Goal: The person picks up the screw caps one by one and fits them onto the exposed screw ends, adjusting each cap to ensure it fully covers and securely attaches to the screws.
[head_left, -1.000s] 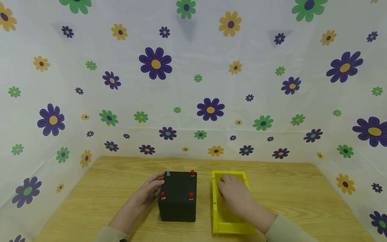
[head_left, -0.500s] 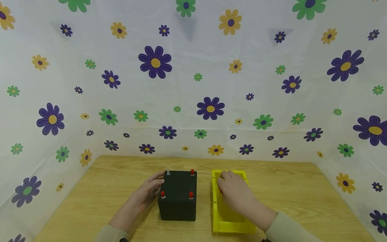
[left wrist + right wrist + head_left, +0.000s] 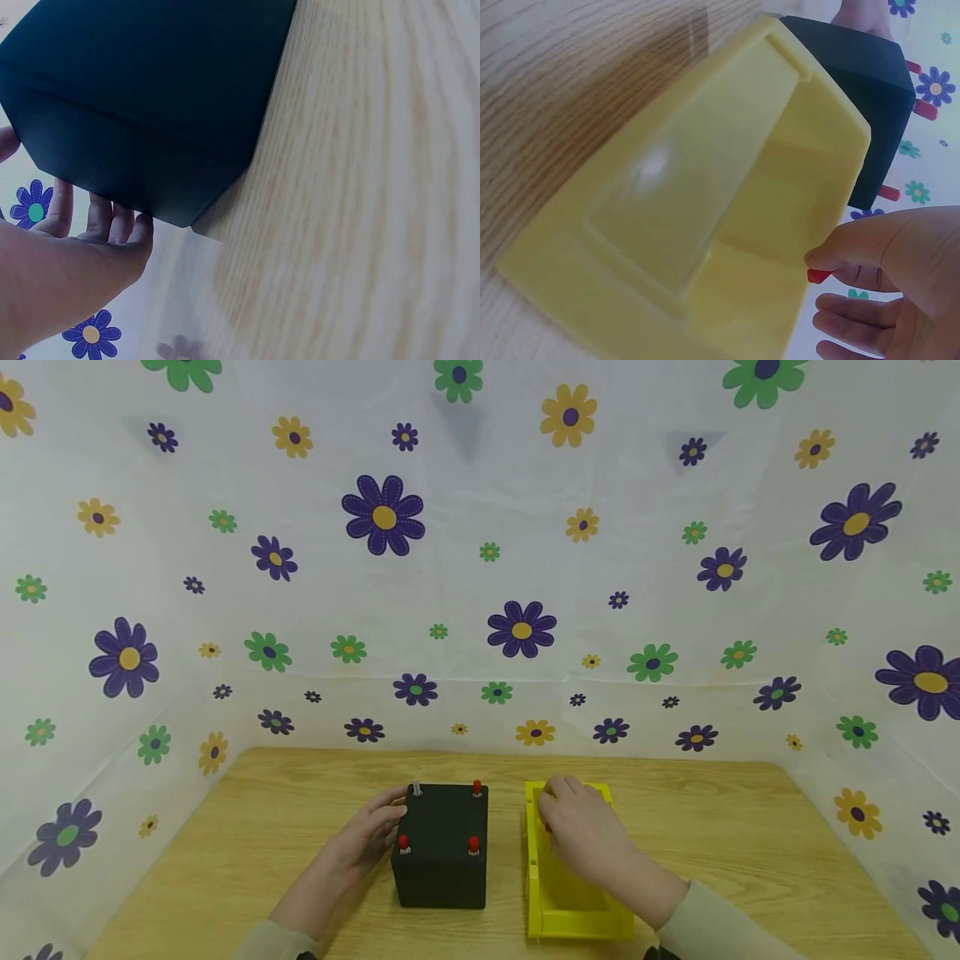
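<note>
A black box stands on the table, toggle switches at its top corners. Three carry red caps; the far-left lever is bare metal. My left hand rests on the box's left side, and in the left wrist view its fingertips touch the dark wall. To the right lies a yellow bin. Over its far part my right hand pinches a small red cap between thumb and index finger, the other fingers loosely bent. Most of the cap is hidden by the fingers.
The wooden table extends on both sides of the box and bin. A white sheet with printed flowers encloses the back and sides. A narrow strip of table separates box and bin.
My right hand has lifted slightly within the bin's far part, and the red cap shows at its fingertips. The left hand and box stay in place.
</note>
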`<state>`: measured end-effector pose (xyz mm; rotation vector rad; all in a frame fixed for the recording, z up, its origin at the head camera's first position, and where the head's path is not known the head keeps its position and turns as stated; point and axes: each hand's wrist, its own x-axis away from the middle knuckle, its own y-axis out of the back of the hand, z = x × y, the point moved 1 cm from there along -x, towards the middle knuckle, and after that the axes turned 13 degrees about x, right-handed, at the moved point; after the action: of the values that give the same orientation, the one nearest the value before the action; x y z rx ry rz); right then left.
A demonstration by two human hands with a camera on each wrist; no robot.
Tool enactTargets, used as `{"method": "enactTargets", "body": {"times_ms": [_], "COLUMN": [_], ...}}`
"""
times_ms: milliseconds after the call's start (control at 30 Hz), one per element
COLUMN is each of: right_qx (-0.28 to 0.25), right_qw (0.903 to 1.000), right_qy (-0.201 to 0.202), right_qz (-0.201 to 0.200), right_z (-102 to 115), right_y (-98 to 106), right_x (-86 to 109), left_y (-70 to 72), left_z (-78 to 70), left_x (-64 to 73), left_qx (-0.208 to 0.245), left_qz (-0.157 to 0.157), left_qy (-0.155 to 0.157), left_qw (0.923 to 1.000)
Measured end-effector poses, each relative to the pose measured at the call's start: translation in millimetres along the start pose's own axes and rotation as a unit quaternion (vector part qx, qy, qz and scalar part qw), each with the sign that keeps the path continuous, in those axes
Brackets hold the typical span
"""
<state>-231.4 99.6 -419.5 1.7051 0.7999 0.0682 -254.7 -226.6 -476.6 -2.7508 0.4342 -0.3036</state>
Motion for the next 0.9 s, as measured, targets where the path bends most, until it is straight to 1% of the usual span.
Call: {"method": "enactTargets", "body": {"times_ms": [233,467,733,900], "right_qx": [0.007,-0.001,-0.011,-0.008], "right_qw": [1.0000,0.9999,0.9998,0.9999], "right_qy": [0.004,-0.001,-0.007,0.003], "right_qz": [-0.006,0.010,0.014,-0.007], "right_z": [0.1,1.5,1.8,1.3], "right_y": [1.8,5.7,8.2,9.6], "right_x": [-1.9,-4.4,-7.3,-8.1], "left_y": [0.5,1.5,1.0,1.0], "left_z": [-0.9,0.8,-0.4,-0.2], "left_x": [-1.2,-3.0,-3.0,-3.3], "left_qx": [0.003,0.012,0.010,0.010], "left_qz": [0.005,0.021,0.010,0.014], "left_qy": [-0.002,-0.001,0.004,0.001], "left_qw": [1.0000,0.9997,0.9999,0.9999]}}
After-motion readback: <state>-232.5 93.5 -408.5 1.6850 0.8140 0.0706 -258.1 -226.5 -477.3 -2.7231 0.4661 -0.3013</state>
